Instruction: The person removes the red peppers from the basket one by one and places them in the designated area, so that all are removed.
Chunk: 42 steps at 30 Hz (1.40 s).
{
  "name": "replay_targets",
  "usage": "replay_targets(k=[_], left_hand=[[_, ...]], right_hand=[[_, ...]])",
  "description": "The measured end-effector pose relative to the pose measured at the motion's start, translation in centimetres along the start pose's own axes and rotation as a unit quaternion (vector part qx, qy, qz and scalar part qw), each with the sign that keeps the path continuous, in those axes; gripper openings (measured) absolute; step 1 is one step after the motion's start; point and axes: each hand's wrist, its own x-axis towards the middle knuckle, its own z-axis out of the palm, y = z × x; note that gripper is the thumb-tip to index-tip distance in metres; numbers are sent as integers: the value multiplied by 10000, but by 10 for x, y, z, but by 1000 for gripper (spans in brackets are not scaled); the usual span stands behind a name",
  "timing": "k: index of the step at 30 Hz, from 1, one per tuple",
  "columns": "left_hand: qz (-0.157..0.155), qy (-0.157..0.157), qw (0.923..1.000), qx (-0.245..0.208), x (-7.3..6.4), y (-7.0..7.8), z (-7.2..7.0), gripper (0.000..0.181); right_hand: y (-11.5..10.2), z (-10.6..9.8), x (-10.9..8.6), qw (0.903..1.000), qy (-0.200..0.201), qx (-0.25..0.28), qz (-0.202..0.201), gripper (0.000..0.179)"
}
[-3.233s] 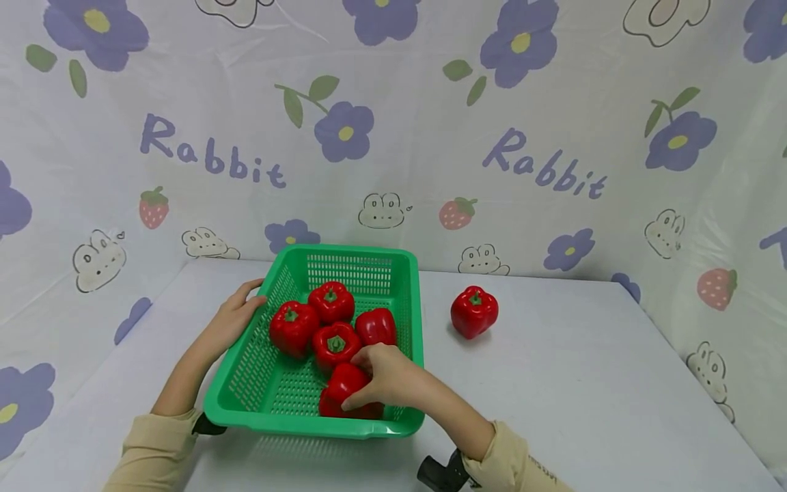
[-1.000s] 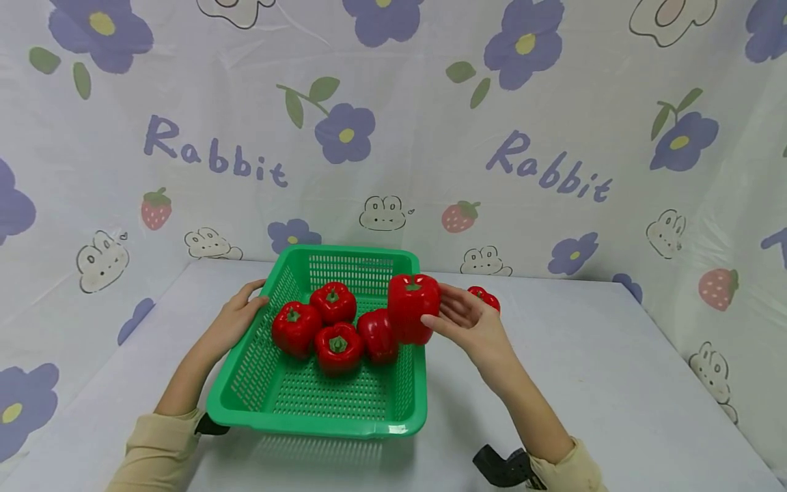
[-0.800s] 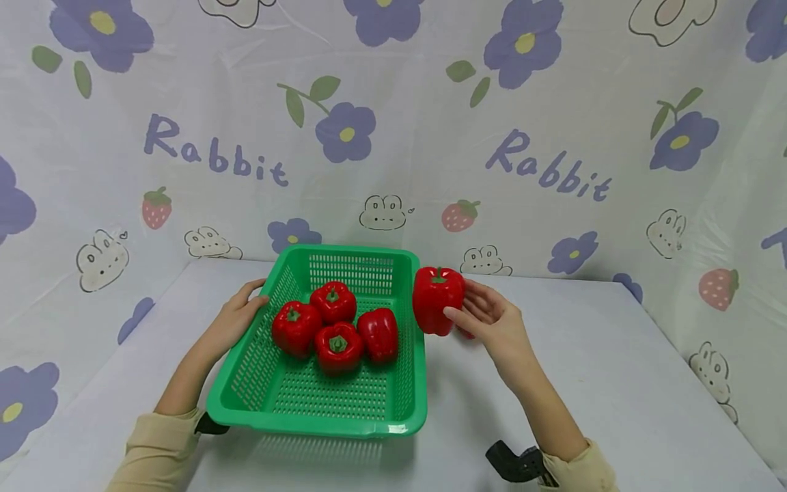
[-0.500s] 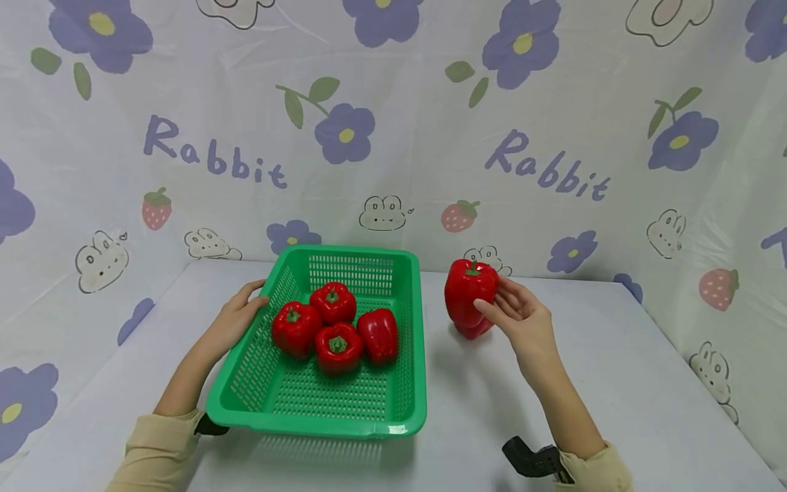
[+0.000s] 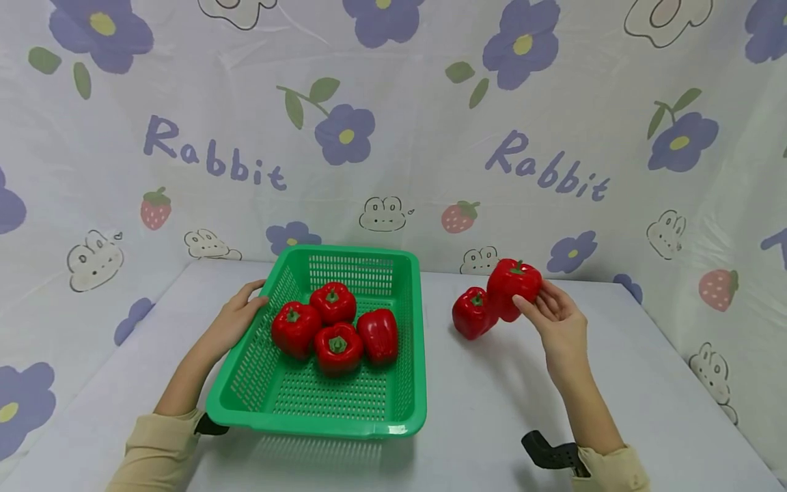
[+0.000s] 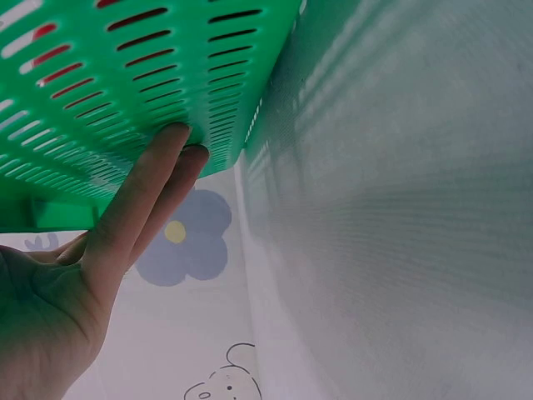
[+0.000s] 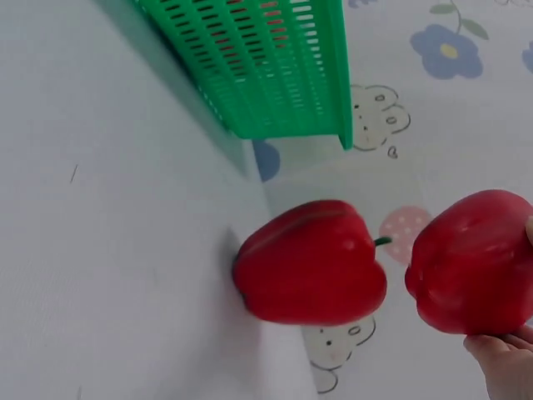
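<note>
My right hand (image 5: 562,331) holds a red bell pepper (image 5: 509,290) by its right side, thumb in front, raised above the white table. Just left of it, another red bell pepper (image 5: 471,316) stands on the tabletop; the right wrist view shows a gap between this standing pepper (image 7: 312,265) and the held pepper (image 7: 473,265). My left hand (image 5: 232,320) grips the left rim of a green plastic basket (image 5: 316,425). Two of its fingers (image 6: 137,196) lie along the slotted outer wall. Inside the basket sit several red bell peppers, one of them a pepper on its side (image 5: 378,336).
The white table (image 5: 615,383) runs back to a hanging cloth (image 5: 406,89) printed with flowers, rabbits and strawberries. A black wrist mount (image 5: 547,452) sticks out beside the right sleeve, low over the table.
My right hand has lifted one pepper out of the basket's near right corner and carried it right, past the pepper on the table. My left hand and the basket have stayed put.
</note>
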Motion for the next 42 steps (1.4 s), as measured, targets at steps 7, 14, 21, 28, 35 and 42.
replay_targets(k=[7,14,21,28,35,42], left_hand=[[-24,-24,10000,-29,-1,-1,1,58],[-51,-1,10000,-33,0,0,0,58],[-49,16,10000,-49,-1,3,-1,58],[-38,40,10000,24,-2,3,0,57],[17,14,10000,0,-2,2,-1,58],[-13,18,10000,-48,-1,1,-1,57]], right_hand=[[12,-8,6,9987,487,68,132,77],[26,-13,13,9969,716,243,218,78],[48,-17,22,9954,792,395,365,81],[67,-16,29,9941,901,436,428,78],[82,-16,34,9929,1009,448,445,77],[85,-14,35,9943,849,565,325,78]])
